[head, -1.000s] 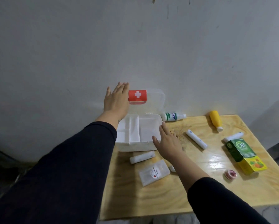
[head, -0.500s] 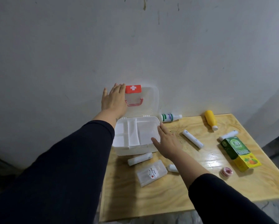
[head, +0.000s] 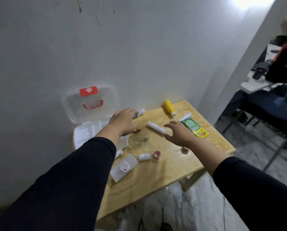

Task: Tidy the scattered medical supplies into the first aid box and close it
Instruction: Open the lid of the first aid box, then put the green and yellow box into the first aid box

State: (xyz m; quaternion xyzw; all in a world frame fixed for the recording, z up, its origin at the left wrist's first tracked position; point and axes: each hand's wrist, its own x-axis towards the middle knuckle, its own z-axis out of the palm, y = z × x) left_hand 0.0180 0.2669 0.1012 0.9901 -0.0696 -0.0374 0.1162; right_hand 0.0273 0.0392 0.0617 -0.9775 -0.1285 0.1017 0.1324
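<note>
The white first aid box [head: 83,135] stands open at the table's back left, its clear lid [head: 91,104] with a red cross leaning on the wall. My left hand [head: 122,122] hovers open over a small white bottle [head: 140,112] beside the box, fingers partly hiding it. My right hand [head: 179,132] is spread open just right of a white tube [head: 156,127], holding nothing. A green and yellow carton [head: 194,127], a yellow bottle [head: 169,106], another white tube [head: 185,117], a tape roll [head: 156,153], a small white roll [head: 144,156] and a clear packet [head: 123,167] lie scattered.
The wooden table [head: 156,177] stands against a grey wall. A seated person's legs [head: 259,104] and another table [head: 256,84] are at the far right. Marble floor shows below the table's front edge.
The view swung right. My left hand left the lid and reached right toward the small bottle. My right hand moved off the box toward the white tube. The lid now leans on the wall.
</note>
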